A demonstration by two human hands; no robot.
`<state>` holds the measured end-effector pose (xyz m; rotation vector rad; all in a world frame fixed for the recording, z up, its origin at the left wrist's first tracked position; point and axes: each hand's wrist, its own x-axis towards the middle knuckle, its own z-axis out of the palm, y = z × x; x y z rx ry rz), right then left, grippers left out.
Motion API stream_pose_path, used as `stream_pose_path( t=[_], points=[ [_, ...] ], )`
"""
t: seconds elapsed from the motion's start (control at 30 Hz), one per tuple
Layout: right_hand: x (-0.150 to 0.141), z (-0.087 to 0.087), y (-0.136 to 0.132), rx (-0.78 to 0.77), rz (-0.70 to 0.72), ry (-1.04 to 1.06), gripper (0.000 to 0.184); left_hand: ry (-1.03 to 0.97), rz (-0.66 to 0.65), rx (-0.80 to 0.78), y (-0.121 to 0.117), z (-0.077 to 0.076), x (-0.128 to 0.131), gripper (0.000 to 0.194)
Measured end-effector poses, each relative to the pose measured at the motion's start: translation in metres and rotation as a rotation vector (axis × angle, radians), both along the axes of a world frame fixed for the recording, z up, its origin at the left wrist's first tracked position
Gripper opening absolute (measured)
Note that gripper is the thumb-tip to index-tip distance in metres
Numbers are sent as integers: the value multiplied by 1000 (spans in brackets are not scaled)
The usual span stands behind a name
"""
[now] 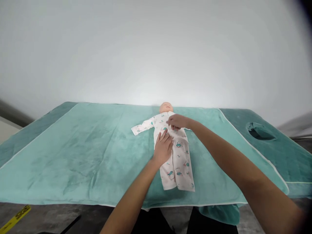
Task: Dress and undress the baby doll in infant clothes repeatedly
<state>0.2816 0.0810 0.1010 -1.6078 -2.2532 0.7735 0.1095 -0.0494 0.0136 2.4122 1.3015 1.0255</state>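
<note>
A baby doll [166, 107] lies on its back on a teal towel [85, 152], dressed in a white printed sleepsuit [179, 162]. My left hand [162, 148] rests flat on the doll's belly with its fingers stretched out. My right hand [177, 122] is at the doll's chest, its fingers pinched on the sleepsuit's front fabric. One sleeve [142, 126] of the suit lies spread to the left.
The towel covers a darker teal padded table [287, 152] with a face hole [260, 132] at the right. A pale wall stands behind. Grey floor shows below the table's near edge, with a yellow tape strip [16, 217] at lower left.
</note>
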Motion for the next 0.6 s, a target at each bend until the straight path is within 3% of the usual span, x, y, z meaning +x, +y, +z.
stream_pose_path(
  t=[0.07, 0.1, 0.2, 0.23, 0.3, 0.4, 0.53, 0.6],
  points=[
    [-2, -6, -13, -112, 116, -42, 47, -78, -9, -7, -1, 3, -13, 33],
    [1, -12, -21, -72, 103, -70, 47, -117, 9, -6, 0, 3, -20, 31],
    [17, -36, -57, 266, 4, -102, 50, -155, 65, 6, 3, -6, -34, 29],
    [23, -46, -72, 347, 45, -83, 55, -141, 72, 13, 3, -10, -35, 34],
    [30, -65, -99, 443, 121, -43, 61, -120, 95, 35, 2, -16, -32, 37],
    [32, -84, -129, 528, 94, 60, 44, -157, 167, 51, -6, -14, -25, 22],
    [41, -98, -135, 539, 71, 183, 37, -188, 27, -77, -11, 5, -37, 19],
    [59, -106, -127, 498, 9, 209, 33, -256, 107, -150, -4, 12, -59, 23]
  ],
)
